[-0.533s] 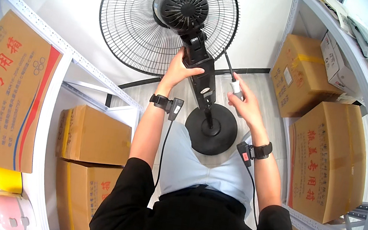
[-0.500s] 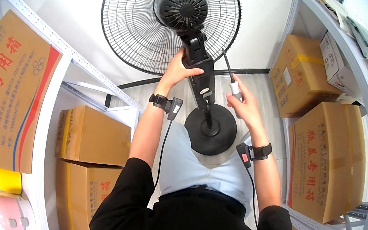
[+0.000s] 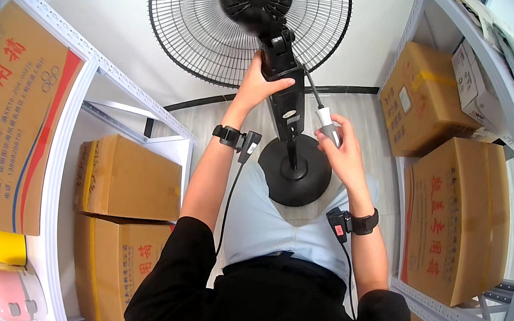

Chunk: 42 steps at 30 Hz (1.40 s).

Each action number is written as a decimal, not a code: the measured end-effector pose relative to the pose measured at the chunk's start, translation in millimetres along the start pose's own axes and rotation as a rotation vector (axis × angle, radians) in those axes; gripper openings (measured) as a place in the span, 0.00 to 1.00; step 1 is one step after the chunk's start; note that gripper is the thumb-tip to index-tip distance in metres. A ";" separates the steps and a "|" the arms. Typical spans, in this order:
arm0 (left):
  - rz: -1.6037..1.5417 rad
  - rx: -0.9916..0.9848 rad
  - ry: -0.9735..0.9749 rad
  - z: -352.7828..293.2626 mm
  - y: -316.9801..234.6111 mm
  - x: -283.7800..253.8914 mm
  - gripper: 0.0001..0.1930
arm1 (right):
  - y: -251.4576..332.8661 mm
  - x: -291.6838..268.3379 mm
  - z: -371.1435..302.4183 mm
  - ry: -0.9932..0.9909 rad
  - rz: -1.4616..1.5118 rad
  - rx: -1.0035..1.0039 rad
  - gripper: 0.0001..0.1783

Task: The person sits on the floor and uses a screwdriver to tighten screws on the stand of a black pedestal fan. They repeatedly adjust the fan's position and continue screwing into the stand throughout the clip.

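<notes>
A black pedestal fan stands in front of me, its wire cage and motor housing at the top and its round base on the floor. My left hand is wrapped round the upper body of the fan, thumb across its front and the fingers hidden behind. In my right hand is a screwdriver with a white and grey handle. Its dark shaft slants up and left, and the tip meets or passes behind the right edge of the fan body; I cannot tell which.
White metal shelves flank me. On the left are cardboard boxes, a yellow container and a pink appliance. More boxes fill the right shelf. A cable hangs from the strapped device on my left wrist; the right wrist has one too.
The screwdriver has shifted so its tip lies against or behind the fan body's right edge, where it was apart before. My left hand keeps its hold. The whole view has shifted slightly.
</notes>
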<state>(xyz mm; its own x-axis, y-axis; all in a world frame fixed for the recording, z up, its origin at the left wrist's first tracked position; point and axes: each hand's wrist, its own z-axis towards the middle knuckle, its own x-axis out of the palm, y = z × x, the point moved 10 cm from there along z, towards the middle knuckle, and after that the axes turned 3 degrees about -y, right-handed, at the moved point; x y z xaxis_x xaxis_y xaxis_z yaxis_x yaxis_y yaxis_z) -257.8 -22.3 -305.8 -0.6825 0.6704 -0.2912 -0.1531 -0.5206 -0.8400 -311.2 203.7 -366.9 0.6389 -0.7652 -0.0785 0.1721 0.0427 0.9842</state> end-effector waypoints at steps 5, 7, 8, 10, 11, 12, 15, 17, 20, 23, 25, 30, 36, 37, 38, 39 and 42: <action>0.151 -0.004 -0.164 3.4 -8.7 -7.6 0.39 | 20.2 -4.4 -4.8 -0.053 0.017 0.036 0.21; 0.175 -0.015 -0.203 3.6 -11.6 -8.6 0.38 | 19.8 -8.4 -3.1 -0.088 0.019 0.057 0.21; 0.194 -0.008 -0.220 2.7 -13.6 -9.1 0.38 | 21.8 -9.2 -2.9 -0.089 0.010 0.051 0.21; 0.218 0.004 -0.251 2.4 -9.8 -12.0 0.38 | 25.6 -8.5 -3.1 -0.086 -0.003 0.039 0.20; 0.221 0.011 -0.264 2.0 -2.6 -13.1 0.37 | 26.9 -7.3 -2.4 -0.079 -0.015 0.029 0.21; 0.224 0.016 -0.277 1.8 -4.0 -12.8 0.37 | 27.2 -7.1 -1.6 -0.072 -0.028 0.020 0.21; 0.214 -0.012 -0.275 1.5 -4.6 -9.8 0.37 | 33.0 -5.9 1.3 -0.074 -0.090 -0.013 0.21; 0.210 -0.013 -0.287 2.1 -1.6 -9.9 0.37 | 39.9 -5.3 2.0 -0.079 -0.162 -0.043 0.21; 0.213 -0.029 -0.299 1.9 1.3 -10.9 0.37 | 57.3 -4.2 3.2 -0.095 -0.275 -0.102 0.20; 0.234 -0.035 -0.306 0.0 -4.8 -10.4 0.36 | 78.7 -3.8 6.0 -0.144 -0.321 -0.163 0.18; 0.226 -0.032 -0.315 -0.4 -4.9 -11.0 0.36 | 90.5 -5.0 7.6 -0.178 -0.344 -0.209 0.17; 0.267 0.012 -0.350 -1.9 -8.3 -13.8 0.37 | 125.3 -5.8 -1.1 -0.193 -0.427 -0.358 0.16; 0.245 0.020 -0.355 -0.4 -4.0 -13.0 0.37 | 120.3 3.1 -4.3 -0.166 -0.423 -0.389 0.14; 0.249 0.016 -0.358 -0.5 -4.4 -12.7 0.37 | 111.7 2.2 -1.7 -0.154 -0.363 -0.296 0.14; 0.252 0.012 -0.362 -1.0 -4.7 -12.6 0.37 | 107.5 1.3 -0.5 -0.158 -0.349 -0.275 0.14; 0.254 0.010 -0.359 -0.7 -4.4 -12.6 0.38 | 102.6 0.6 1.7 -0.163 -0.333 -0.257 0.14; 0.259 0.008 -0.356 -0.3 -5.1 -13.2 0.39 | 108.8 10.1 -4.3 -0.167 -0.418 -0.344 0.15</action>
<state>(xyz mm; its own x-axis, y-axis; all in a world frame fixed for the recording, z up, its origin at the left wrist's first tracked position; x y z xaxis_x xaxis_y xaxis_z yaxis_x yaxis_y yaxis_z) -247.8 -28.3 -297.8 -0.9027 0.2939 -0.3143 0.0509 -0.6524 -0.7561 -282.9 203.4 -261.3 0.3414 -0.8523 -0.3963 0.6375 -0.0999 0.7640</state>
